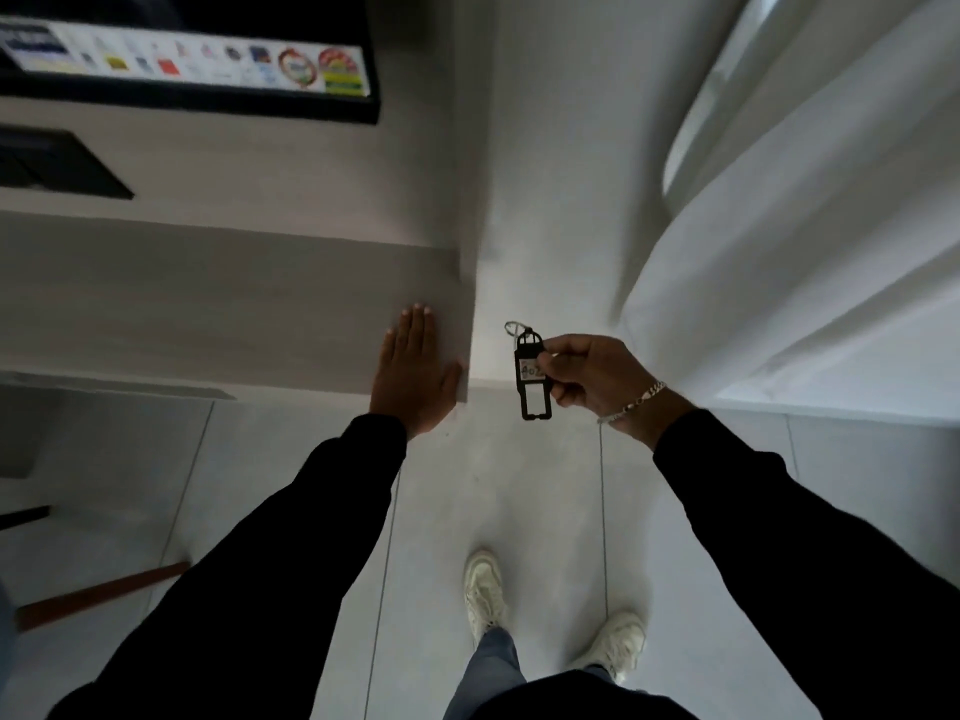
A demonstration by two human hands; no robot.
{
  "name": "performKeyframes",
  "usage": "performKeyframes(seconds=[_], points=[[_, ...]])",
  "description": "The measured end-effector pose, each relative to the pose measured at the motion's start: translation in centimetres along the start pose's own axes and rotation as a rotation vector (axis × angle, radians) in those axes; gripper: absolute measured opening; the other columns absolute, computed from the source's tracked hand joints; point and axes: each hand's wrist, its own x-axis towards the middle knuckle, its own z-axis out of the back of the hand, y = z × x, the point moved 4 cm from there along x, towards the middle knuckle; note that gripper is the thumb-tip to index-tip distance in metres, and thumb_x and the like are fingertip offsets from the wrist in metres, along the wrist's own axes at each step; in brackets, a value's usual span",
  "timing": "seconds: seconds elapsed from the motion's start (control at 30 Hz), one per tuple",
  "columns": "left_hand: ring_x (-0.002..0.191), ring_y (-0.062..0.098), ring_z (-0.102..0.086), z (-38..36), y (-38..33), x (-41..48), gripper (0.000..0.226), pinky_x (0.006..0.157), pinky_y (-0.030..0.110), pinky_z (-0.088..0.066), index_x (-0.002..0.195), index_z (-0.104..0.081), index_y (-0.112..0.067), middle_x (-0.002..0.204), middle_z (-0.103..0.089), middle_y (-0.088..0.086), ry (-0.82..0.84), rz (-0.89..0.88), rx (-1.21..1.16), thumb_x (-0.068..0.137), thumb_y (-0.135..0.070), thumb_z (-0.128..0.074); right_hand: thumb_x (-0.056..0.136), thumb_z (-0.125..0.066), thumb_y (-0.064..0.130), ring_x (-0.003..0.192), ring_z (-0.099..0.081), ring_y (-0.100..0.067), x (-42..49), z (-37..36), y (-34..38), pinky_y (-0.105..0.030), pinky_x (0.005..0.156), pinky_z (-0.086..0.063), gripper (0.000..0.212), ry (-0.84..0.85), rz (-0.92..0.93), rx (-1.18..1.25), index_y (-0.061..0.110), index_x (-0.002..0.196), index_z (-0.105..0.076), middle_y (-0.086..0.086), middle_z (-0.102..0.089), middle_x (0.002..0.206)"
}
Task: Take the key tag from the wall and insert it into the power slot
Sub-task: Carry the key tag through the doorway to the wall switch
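Observation:
The key tag (531, 379) is a flat black plastic tag with a small white label and a thin metal ring at its top. My right hand (592, 376) pinches its right edge between thumb and fingers and holds it upright in front of the white wall. A silver bracelet circles that wrist. My left hand (413, 368) lies flat with fingers together against the grey wall panel (234, 304), just left of the wall's corner edge. No power slot shows in the head view.
A black screen (208, 96) with a strip of stickers hangs at the top left. White curtains (805, 226) fall along the right. White shoes (550, 615) stand on the pale tiled floor. A brown wooden leg (98, 595) crosses the lower left.

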Motion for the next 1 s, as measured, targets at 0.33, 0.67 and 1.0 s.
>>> performKeyframes(seconds=[0.33, 0.67, 1.0], points=[[0.157, 0.036, -0.002, -0.4, -20.6, -0.6, 0.073, 0.129, 0.053, -0.01, 0.156, -0.014, 0.003, 0.167, -0.008, 0.023, -0.213, -0.43, -0.163, 0.1, -0.04, -0.032, 0.082, -0.067, 0.007, 0.043, -0.056, -0.016, -10.2, 15.3, 1.0, -0.023, 0.042, -0.047, 0.008, -0.154, 0.131, 0.145, 0.01, 0.077, -0.072, -0.005, -0.067, 0.057], [0.158, 0.031, 0.003, -3.4, -43.2, -2.8, 0.072, 0.129, 0.047, -0.001, 0.157, -0.011, 0.0, 0.169, -0.005, 0.019, -0.294, -0.629, -0.207, 0.099, -0.034, -0.037, 0.084, -0.065, 0.007, 0.044, -0.052, -0.015, -21.0, 34.9, 1.9, -0.022, 0.04, -0.044, 0.012, -0.258, 0.324, 0.12, 0.002, 0.075, -0.071, -0.011, -0.061, 0.061], [0.157, 0.034, 0.001, -7.8, -62.7, -1.8, 0.07, 0.129, 0.05, -0.004, 0.156, -0.013, 0.001, 0.168, -0.008, 0.021, -0.297, -0.908, -0.199, 0.1, -0.034, -0.036, 0.082, -0.066, 0.002, 0.046, -0.053, -0.017, -29.0, 52.4, 2.0, -0.024, 0.044, -0.044, 0.014, -0.469, 0.442, 0.138, 0.007, 0.07, -0.072, -0.008, -0.063, 0.058]])
